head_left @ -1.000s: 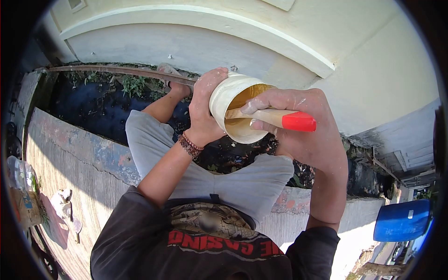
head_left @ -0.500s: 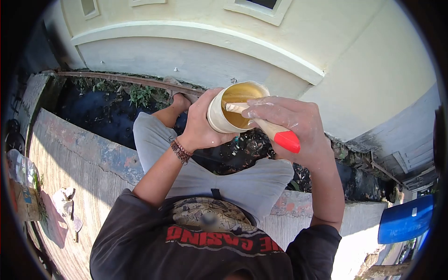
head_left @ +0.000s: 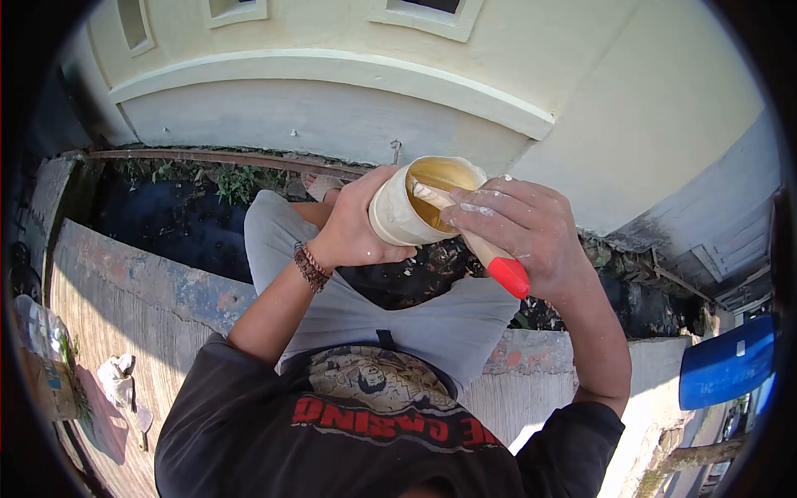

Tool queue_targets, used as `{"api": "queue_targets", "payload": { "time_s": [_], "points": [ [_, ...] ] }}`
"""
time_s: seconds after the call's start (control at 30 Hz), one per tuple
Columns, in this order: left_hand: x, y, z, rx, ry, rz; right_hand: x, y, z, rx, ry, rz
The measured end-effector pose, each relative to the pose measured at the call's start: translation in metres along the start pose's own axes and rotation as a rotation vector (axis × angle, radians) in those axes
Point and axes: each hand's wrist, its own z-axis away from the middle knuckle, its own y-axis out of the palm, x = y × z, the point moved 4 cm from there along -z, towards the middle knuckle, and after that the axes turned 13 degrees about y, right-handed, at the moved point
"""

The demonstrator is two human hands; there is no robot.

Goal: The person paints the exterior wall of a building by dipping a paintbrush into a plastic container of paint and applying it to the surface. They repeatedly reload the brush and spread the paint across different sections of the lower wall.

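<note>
My left hand is wrapped round a cream-coloured paint container, which tilts to the right above my knees. Yellowish paint coats its inside. In my right hand is a paintbrush with a pale wooden handle and a red end. Its head points into the container's mouth, and the bristles are partly hidden by the rim and inner wall. White paint smears mark my right fingers.
Ahead rises a cream wall with a raised ledge. Below it runs a ditch of dark water, beside a concrete edge. A blue barrel stands at the right; a plastic container and whitish rag are at the left.
The container has shifted slightly right and downward in view, still in my left hand. My right hand and the brush have moved a little lower. The view has tilted slightly.
</note>
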Motion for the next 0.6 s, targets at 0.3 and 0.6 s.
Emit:
{"api": "queue_targets", "payload": {
  "time_s": [0.3, 0.6],
  "points": [
    [0.013, 0.004, -0.002, -0.071, 0.061, -0.064, -0.038, 0.001, -0.001, 0.096, 0.701, -0.750],
    [0.035, 0.001, 0.009, -0.047, 0.061, -0.067, -0.058, 0.049, -0.007, 0.317, 0.818, -1.173]
  ]
}}
